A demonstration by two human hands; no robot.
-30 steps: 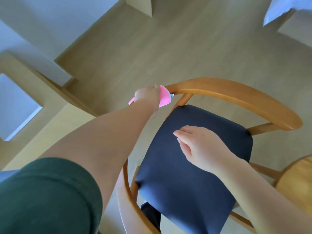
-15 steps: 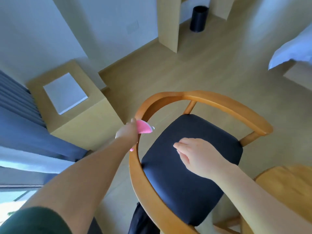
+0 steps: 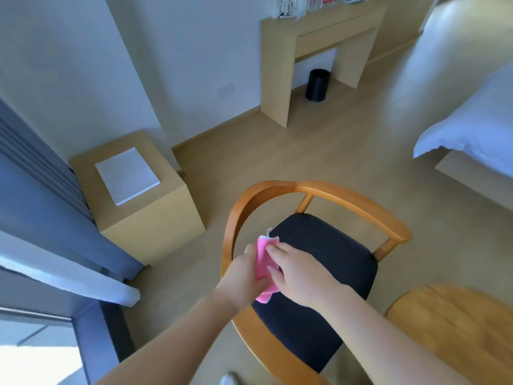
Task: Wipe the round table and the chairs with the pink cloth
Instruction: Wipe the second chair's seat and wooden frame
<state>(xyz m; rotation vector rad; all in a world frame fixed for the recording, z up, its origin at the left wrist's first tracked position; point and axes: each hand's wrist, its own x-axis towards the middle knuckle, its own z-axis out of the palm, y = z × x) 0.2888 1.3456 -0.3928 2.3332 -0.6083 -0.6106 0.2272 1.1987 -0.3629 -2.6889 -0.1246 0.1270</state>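
A wooden chair [image 3: 355,200] with a curved backrest and a dark padded seat [image 3: 327,262] stands in front of me. The pink cloth [image 3: 263,255] hangs between both hands above the seat's left side. My left hand [image 3: 244,276] grips it from the left. My right hand [image 3: 294,270] pinches it from the right with curled fingers. The cloth's lower end sticks out below the hands. Part of the round wooden table [image 3: 455,326] shows at the lower right.
A low wooden cabinet [image 3: 155,218] with a white top panel stands left of the chair. Blue curtains [image 3: 36,195] hang at the far left. A wooden desk [image 3: 319,45] and black bin [image 3: 317,84] are at the back, and a bed [image 3: 472,129] at the right.
My left hand brought the cloth off the chair's backrest and down toward me. My right hand moved left from above the seat and took hold of the cloth. The view tilted up.
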